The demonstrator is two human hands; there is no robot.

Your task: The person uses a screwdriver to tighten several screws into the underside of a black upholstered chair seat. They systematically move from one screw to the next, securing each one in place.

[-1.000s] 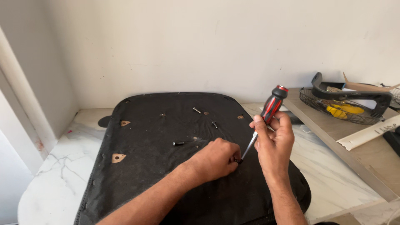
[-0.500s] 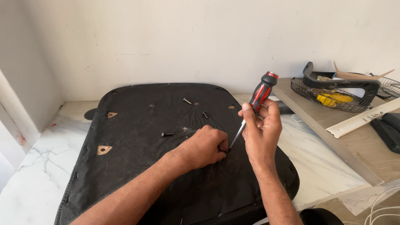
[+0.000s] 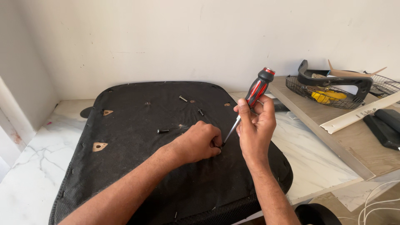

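Observation:
A black fabric-covered chair seat point(image 3: 137, 137) lies upside down on a white marble surface point(image 3: 37, 166). My right hand point(image 3: 254, 125) grips a red-and-black screwdriver point(image 3: 257, 89), held tilted with its tip down on the seat. My left hand point(image 3: 200, 141) is closed, its fingertips pinching something small and dark right at the screwdriver tip; what it is cannot be made out. Loose black screws point(image 3: 163, 131) point(image 3: 183, 98) point(image 3: 201, 112) lie on the seat behind my hands.
A wooden board point(image 3: 341, 141) lies at the right, carrying a black wire basket point(image 3: 333, 89) with a black curved plastic part and yellow items, a white strip point(image 3: 362, 114) and a black pad point(image 3: 385, 127). White cables point(image 3: 375, 200) hang at the lower right. A wall stands behind.
The view has shifted slightly. Both hands stay together at the same spot on the seat, the screwdriver still tilted with its tip at my left fingers.

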